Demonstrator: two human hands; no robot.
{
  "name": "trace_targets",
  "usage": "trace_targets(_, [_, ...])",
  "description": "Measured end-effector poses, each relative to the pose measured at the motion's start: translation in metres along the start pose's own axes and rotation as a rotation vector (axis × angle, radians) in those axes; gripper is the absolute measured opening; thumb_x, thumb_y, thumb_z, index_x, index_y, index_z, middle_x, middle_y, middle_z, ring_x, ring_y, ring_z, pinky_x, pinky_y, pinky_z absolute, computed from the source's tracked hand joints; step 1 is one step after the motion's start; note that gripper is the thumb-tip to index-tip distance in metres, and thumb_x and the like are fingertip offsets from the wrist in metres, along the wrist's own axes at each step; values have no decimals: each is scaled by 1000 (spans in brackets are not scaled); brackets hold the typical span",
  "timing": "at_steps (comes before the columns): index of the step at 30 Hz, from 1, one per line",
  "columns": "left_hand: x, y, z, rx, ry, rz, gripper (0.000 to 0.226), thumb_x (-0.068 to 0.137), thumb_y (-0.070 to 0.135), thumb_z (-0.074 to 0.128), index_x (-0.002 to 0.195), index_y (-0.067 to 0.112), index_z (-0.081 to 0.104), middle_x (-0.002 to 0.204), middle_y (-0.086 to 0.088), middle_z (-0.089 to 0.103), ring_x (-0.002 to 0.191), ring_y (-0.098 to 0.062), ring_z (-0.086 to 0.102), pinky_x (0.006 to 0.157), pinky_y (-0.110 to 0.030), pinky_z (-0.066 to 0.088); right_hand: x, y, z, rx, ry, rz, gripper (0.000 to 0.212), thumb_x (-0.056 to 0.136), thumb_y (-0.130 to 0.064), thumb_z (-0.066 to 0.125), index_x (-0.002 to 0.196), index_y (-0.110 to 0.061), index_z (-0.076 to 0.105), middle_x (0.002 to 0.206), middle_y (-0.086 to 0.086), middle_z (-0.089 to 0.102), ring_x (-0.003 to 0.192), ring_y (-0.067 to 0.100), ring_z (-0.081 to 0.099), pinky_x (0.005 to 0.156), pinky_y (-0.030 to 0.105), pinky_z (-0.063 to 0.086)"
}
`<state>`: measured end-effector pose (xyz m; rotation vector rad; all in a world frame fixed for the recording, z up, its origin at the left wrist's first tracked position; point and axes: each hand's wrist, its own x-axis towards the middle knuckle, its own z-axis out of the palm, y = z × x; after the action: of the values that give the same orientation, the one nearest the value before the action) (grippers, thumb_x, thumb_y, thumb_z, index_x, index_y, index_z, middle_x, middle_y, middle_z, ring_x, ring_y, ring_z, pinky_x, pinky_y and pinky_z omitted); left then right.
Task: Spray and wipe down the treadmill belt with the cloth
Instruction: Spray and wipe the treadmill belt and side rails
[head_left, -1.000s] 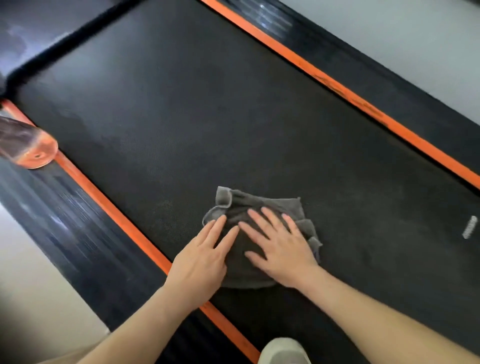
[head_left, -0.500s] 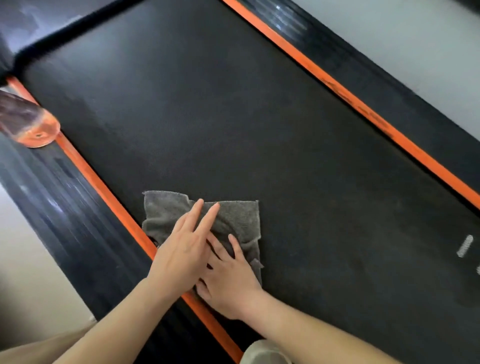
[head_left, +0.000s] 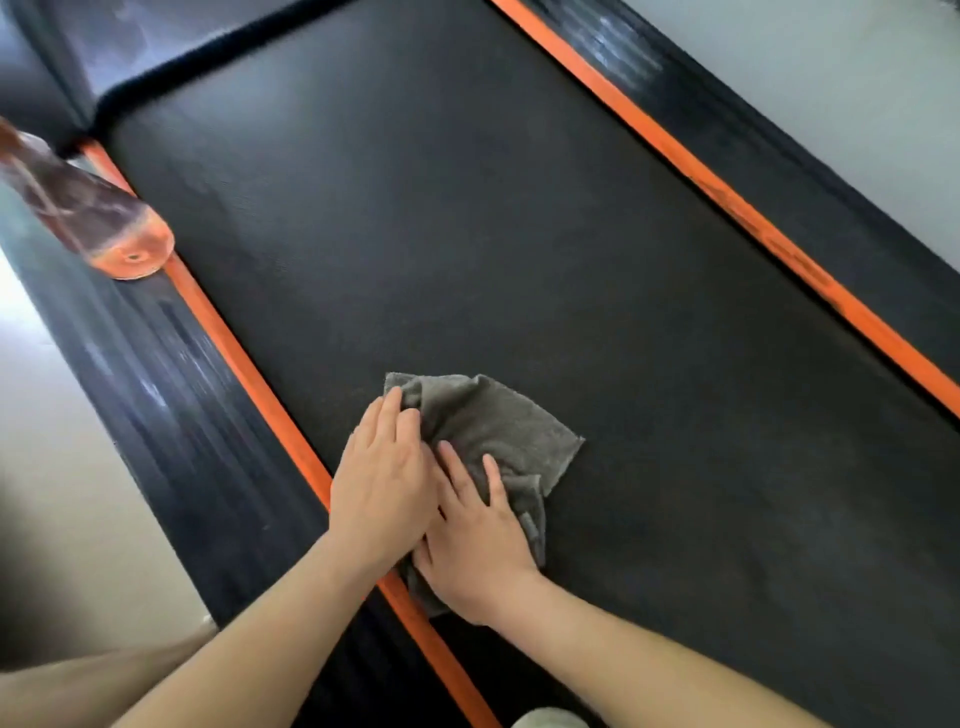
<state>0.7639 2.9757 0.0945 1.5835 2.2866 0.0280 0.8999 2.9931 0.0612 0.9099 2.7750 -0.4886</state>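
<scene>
A crumpled grey cloth (head_left: 488, 426) lies on the black treadmill belt (head_left: 519, 234), close to the belt's left orange stripe. My left hand (head_left: 387, 483) presses flat on the cloth's left part, fingers straight and together. My right hand (head_left: 478, 540) lies beside it, partly under the left hand's edge, with straight fingers spread on the cloth. A clear orange spray bottle (head_left: 88, 218) lies on its side on the left side rail, its base facing me.
Orange stripes (head_left: 769, 234) run along both sides of the belt, with black ribbed side rails (head_left: 171, 395) outside them. Pale floor (head_left: 62, 467) lies to the left and right of the treadmill. A light shoe tip (head_left: 550, 719) shows at the bottom edge.
Both hands slid the cloth from mid-belt left to the orange stripe, then back right a little. The cloth is now bunched again.
</scene>
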Motion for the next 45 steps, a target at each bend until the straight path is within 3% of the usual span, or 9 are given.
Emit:
trace_targets(5, [-17, -11, -20, -13, -33, 142, 69, 78, 16, 28, 145, 9, 46, 154, -20, 36, 142, -35, 35, 114, -45, 38, 31, 75, -32, -185, -8, -325, 67, 92, -60, 37, 153, -34, 30, 159, -3, 36, 146, 20, 33, 118, 47, 21])
trace_targets(9, [10, 4, -34, -24, -209, 258, 61, 93, 16, 43, 152, 21, 32, 163, -8, 20, 149, -26, 19, 119, -39, 26, 59, 177, -74, -212, 53, 258, 69, 95, -62, 18, 157, -33, 22, 160, 3, 33, 146, 27, 29, 115, 52, 20])
trace_targets(13, [34, -5, -54, -208, -13, 166, 55, 91, 11, 51, 146, 17, 43, 158, -8, 33, 144, -25, 30, 113, -35, 33, 90, 137, -84, 25, 31, 631, 66, 100, -50, 18, 160, -25, 9, 168, 0, -3, 153, 25, -4, 120, 59, 7])
trace_targets(19, [34, -64, -62, -165, -14, 23, 68, 84, 34, 16, 137, 16, 55, 143, -10, 51, 132, -33, 46, 107, -45, 43, 143, -37, -45, -262, -144, -415, 68, 101, -38, 26, 159, -22, -6, 166, 2, -16, 150, 27, -24, 116, 59, -18])
trace_targets(22, [37, -105, -60, -115, 46, 41, 57, 81, 24, 34, 135, 21, 55, 144, -1, 51, 129, -21, 45, 106, -29, 39, 190, -12, -60, -219, -131, -644, 64, 98, -50, 19, 159, -28, 16, 167, -2, 8, 153, 20, -4, 122, 52, -6])
trace_targets(31, [108, -111, -71, -141, 96, 29, 57, 77, 8, 65, 133, 15, 58, 142, -13, 50, 127, -33, 50, 99, -43, 51, 283, 140, -134, -34, 113, 541, 66, 100, -57, 13, 159, -31, 4, 167, -2, -6, 153, 24, -6, 121, 56, 4])
trace_targets(37, [150, -93, -77, -340, 204, -267, 52, 93, 33, 40, 144, 37, 41, 154, 7, 36, 142, -20, 32, 112, -54, 34, 257, -66, -74, 78, 162, 36, 59, 97, -39, 21, 151, -25, 38, 158, 4, 34, 140, 21, 41, 113, 44, 32])
trace_targets(41, [129, -133, -79, -133, 68, -21, 56, 87, 38, 32, 138, 31, 53, 149, 3, 43, 136, -22, 41, 111, -46, 38, 266, -29, -87, -310, -167, -543, 60, 99, -47, 22, 157, -32, 17, 165, -7, 15, 152, 14, 10, 122, 43, 2])
trace_targets(45, [127, -127, -76, -180, 95, 4, 54, 91, 15, 51, 144, 24, 49, 157, -4, 35, 141, -23, 35, 111, -29, 28, 296, 99, -117, -148, 66, 36, 71, 89, -67, 3, 156, -45, 6, 167, -9, 1, 153, 17, 1, 120, 49, 3])
